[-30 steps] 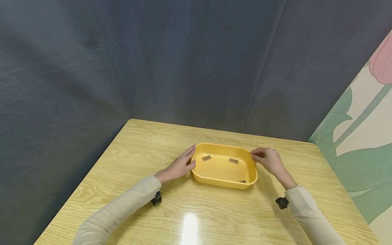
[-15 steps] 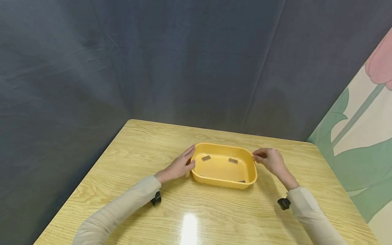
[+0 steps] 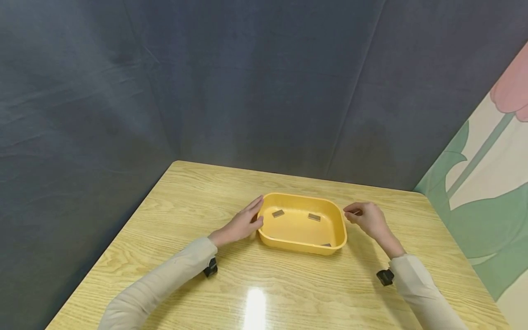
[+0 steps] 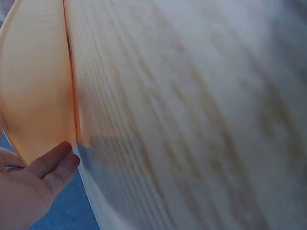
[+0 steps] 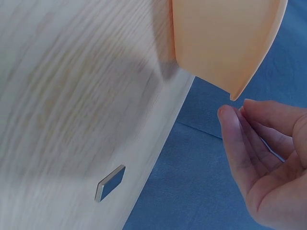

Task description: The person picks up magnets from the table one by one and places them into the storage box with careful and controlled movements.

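Observation:
A yellow tray [image 3: 301, 247] stands on the wooden table, also seen as a peach-coloured wall in both wrist views. Inside lie a small rectangular block [image 3: 278, 213] at left, another block [image 3: 314, 217] at right and a third block [image 3: 326, 244] partly hidden by the front wall. My left hand [image 3: 239, 224] rests at the tray's left side, fingers [image 4: 50, 160] extended against its outer wall. Just off the right rim is my right hand [image 3: 368, 220], bent fingers and thumb close together; no held thing shows between them. A grey block [image 5: 110, 183] shows below it against the table.
The wooden table [image 3: 198, 192] ends at a dark blue cloth [image 3: 264, 91] behind the tray. A wall painted with flowers [image 3: 486, 201] is on the right. Black wrist devices hang under both sleeves, one of them a black device [image 3: 385, 277] at the right.
My right hand has drawn back slightly rightward from the tray's right rim. The left hand has stayed at the left side, and the tray and its blocks have hardly moved.

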Demonstrator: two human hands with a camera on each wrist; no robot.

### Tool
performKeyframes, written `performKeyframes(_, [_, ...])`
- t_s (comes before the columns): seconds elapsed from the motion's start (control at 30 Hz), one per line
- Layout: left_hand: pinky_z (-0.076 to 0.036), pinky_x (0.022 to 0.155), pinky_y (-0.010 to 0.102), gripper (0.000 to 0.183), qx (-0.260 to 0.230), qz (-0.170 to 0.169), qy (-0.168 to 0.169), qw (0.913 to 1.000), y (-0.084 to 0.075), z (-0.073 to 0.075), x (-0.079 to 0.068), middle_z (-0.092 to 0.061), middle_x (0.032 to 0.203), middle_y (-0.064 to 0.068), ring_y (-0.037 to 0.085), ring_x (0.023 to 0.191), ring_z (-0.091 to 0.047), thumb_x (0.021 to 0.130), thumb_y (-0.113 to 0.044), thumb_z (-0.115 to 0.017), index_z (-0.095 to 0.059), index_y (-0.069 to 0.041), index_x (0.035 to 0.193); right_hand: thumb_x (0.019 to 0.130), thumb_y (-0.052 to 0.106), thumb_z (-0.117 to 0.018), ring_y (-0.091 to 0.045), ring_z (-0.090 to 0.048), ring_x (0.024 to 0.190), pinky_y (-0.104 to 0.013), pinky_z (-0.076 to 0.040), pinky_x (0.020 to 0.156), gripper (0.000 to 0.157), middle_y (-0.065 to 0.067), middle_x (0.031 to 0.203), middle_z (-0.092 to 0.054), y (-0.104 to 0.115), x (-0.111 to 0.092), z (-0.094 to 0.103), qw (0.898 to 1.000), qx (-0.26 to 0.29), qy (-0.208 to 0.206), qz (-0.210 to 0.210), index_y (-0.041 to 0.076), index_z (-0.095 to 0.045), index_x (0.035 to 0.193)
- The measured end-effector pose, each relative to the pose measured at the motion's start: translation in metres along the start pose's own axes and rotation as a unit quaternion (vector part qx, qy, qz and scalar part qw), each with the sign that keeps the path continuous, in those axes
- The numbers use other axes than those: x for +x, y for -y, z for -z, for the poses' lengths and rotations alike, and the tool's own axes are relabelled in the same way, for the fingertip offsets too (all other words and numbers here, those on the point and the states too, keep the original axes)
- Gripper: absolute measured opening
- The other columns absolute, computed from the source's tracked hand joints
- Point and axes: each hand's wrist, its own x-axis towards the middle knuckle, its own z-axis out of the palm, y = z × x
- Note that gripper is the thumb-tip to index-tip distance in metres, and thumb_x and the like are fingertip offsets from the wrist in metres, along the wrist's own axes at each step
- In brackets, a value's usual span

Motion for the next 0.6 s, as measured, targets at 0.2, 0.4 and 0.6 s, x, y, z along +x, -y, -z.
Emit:
performKeyframes(0.2, [-0.046,0.072,0.028,0.062,-0.001,-0.005,0.000,1.0000,0.001,0.000,0.000,-0.008,0.165,0.012,0.028,0.136,-0.041,0.106,-0.017,-0.046,-0.014,0.000,0.156,0.091,0.004,-0.069,-0.023,-0.067,0.070,-0.032,-0.051,0.058,0.015,-0.010,0.080,-0.072,-0.003,-0.001,0.000,1.000,-0.003,-0.002,-0.002,-0.006,-0.073,0.102])
performKeyframes(0.4, [-0.044,0.091,0.033,0.062,-0.002,-0.001,0.002,1.0000,0.000,0.000,0.000,-0.006,0.165,0.005,0.025,0.145,-0.025,0.106,-0.018,-0.046,-0.015,-0.001,0.156,0.092,0.004,-0.069,-0.021,-0.067,0.070,-0.032,-0.051,0.058,0.016,-0.009,0.081,-0.072,-0.008,-0.002,0.000,1.000,-0.012,-0.001,-0.009,-0.006,-0.073,0.102])
performKeyframes(0.6, [-0.043,0.093,0.033,0.062,-0.002,0.003,0.000,1.0000,0.002,0.000,0.001,-0.005,0.165,0.001,0.024,0.146,-0.023,0.106,-0.019,-0.047,-0.016,-0.002,0.157,0.091,0.004,-0.068,-0.023,-0.068,0.072,-0.036,-0.053,0.059,0.016,-0.011,0.083,-0.073,-0.012,-0.003,0.001,1.000,-0.018,0.004,-0.018,-0.006,-0.073,0.103])
